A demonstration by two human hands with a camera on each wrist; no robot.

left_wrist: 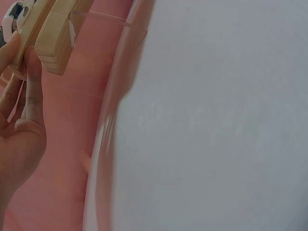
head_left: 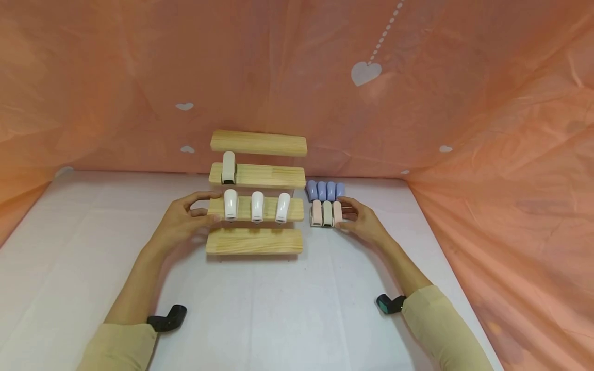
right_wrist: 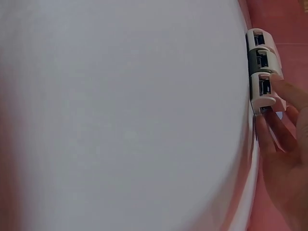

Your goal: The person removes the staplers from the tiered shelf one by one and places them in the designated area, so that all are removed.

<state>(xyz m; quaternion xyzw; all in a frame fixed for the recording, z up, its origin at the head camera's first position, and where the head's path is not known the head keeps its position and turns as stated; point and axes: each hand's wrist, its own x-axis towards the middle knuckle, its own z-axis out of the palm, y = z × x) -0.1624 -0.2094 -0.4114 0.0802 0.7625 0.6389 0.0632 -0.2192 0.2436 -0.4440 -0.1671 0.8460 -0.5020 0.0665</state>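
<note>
A stepped wooden rack has several pale boards. At the left end of its second board from the bottom, my left hand pinches the wood between thumb and fingers. Three glossy white mini staplers stand on that board, and a cream mini stapler is on the board above. Right of the rack, a pale green mini stapler sits between two pink ones. My right hand pinches the rightmost pink mini stapler, thumb on its front end and fingers around its outer side.
Several lilac mini staplers line up behind the pink and green row. A white cloth covers the table. Orange drapery with white hearts rises at the back and sides. Dark devices are worn on both wrists.
</note>
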